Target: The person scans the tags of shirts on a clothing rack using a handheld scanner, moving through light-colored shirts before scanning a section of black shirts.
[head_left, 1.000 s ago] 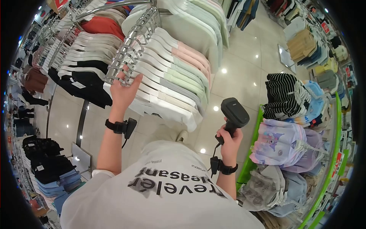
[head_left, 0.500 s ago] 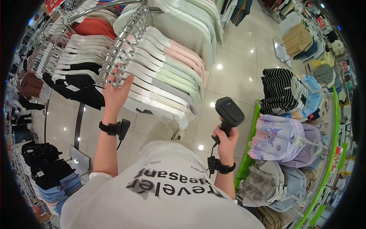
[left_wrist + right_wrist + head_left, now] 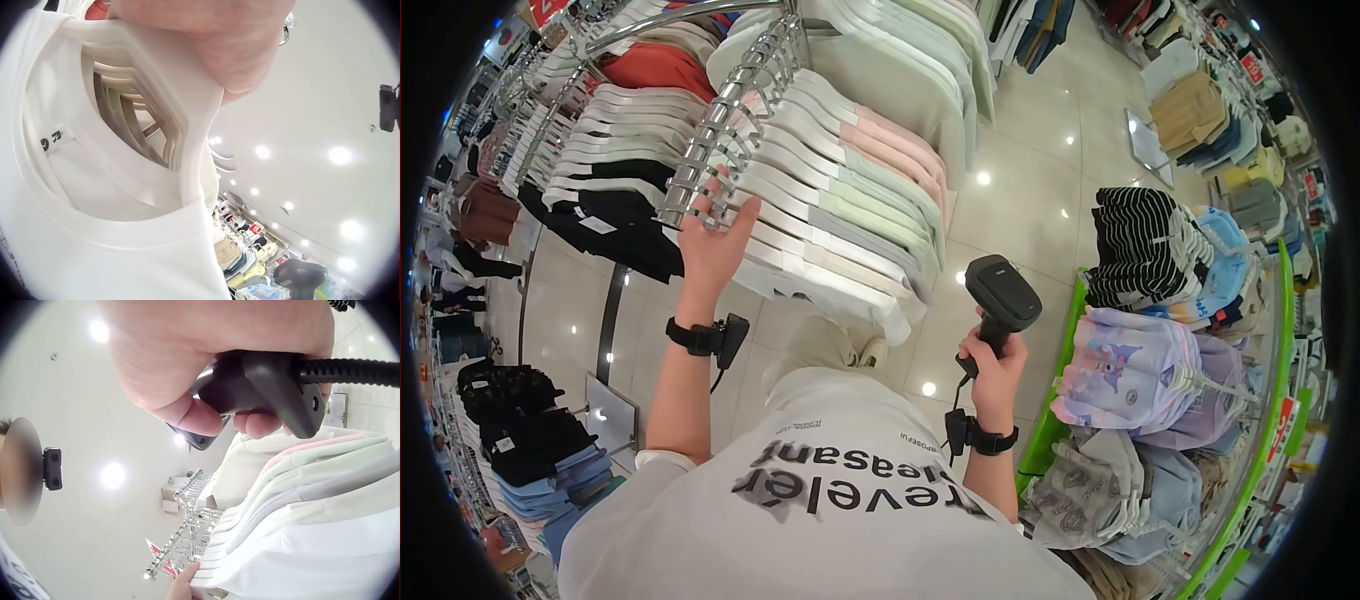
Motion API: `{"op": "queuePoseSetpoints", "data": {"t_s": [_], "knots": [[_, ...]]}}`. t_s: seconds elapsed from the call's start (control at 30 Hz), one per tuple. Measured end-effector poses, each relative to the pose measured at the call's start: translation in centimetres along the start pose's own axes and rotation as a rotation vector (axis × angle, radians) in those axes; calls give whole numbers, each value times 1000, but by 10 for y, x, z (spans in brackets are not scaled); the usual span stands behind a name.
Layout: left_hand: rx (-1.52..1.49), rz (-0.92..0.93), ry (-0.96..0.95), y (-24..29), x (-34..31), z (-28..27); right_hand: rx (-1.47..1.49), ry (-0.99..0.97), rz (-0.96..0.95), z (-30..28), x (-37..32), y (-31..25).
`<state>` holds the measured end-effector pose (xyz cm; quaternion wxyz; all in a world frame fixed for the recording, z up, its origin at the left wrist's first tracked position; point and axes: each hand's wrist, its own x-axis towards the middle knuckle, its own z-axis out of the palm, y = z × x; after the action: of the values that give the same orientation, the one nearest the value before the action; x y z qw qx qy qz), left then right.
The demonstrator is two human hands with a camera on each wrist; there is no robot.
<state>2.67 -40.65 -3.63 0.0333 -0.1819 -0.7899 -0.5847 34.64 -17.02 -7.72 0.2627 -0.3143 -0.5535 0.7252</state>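
In the head view my left hand (image 3: 716, 246) is at the front end of the chrome rail (image 3: 718, 140), its fingers behind the nearest white hanger (image 3: 159, 59) and its thumb on the near side, gripping it close to the hook. A white T-shirt (image 3: 119, 240) hangs from that hanger, its neck label showing in the left wrist view. More shirts in grey, pale green and pink (image 3: 897, 150) hang behind it. My right hand (image 3: 997, 368) holds a black barcode scanner (image 3: 1004, 292) by its handle, the head tilted up; a ribbed cable (image 3: 350, 372) runs from the handle.
Left of the rail hang black garments (image 3: 625, 225) and a red one (image 3: 657, 68). On the right stands a green-edged rack (image 3: 1050, 440) with striped and lilac tops (image 3: 1135, 365). Folded jeans (image 3: 560, 490) lie at lower left. Tiled floor (image 3: 1035, 150) runs between the racks.
The view shifts slightly left and back with the head. My left hand stays at the same hanger; the right hand with the scanner hardly moves.
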Motion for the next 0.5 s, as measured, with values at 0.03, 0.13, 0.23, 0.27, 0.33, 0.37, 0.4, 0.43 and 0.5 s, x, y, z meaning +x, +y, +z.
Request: {"op": "queuePoseSetpoints", "data": {"t_s": [0.03, 0.13, 0.23, 0.27, 0.33, 0.37, 0.4, 0.43, 0.5], "knots": [[16, 2, 1, 0, 0, 0, -1, 1, -1, 0, 0, 0], [31, -12, 1, 4, -1, 0, 3, -2, -7, 0, 0, -3], [45, -17, 5, 5, -2, 1, 30, 29, -16, 1, 1, -6], [61, -8, 9, 4, -2, 1, 31, 27, -16, 1, 2, -6], [39, 0, 8, -1, 0, 1, 34, 25, -17, 1, 3, -7], [17, 5, 5, -3, -1, 0, 32, 24, -18, 0, 3, -7], [19, 5, 5, -1, -1, 1, 30, 23, -18, 0, 3, -6], [21, 5, 2, 2, -1, 1, 32, 22, -16, 0, 4, -4], [29, 3, -6, 4, -2, 0, 35, 58, 8, 2, 5, 1]]}}
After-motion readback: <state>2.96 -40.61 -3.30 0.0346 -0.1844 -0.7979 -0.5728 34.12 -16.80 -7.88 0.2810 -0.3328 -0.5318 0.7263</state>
